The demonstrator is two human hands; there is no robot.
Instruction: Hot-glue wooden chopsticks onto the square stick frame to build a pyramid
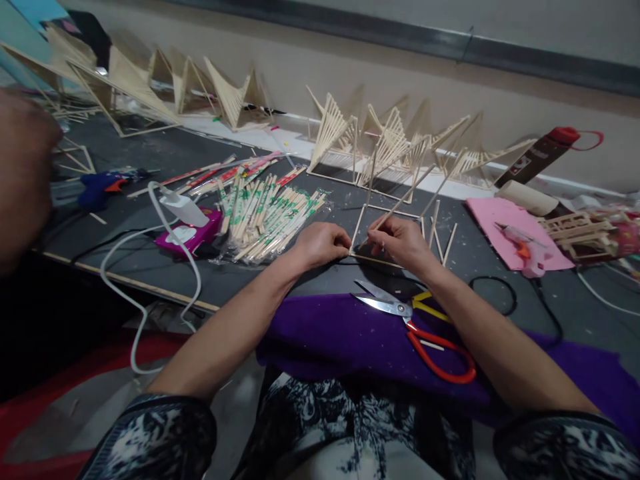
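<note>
Pinching a thin stick [404,198], the right hand [403,245] sits over a stick frame [358,230] on the desk [245,283]; the left hand's [323,245] grip closes on its near-left corner. Gaping scissors [401,309] lie nearside, partly on purple cloth [310,327]; wrapped sticks [273,220] crowd left, stick models [330,130] behind.
</note>
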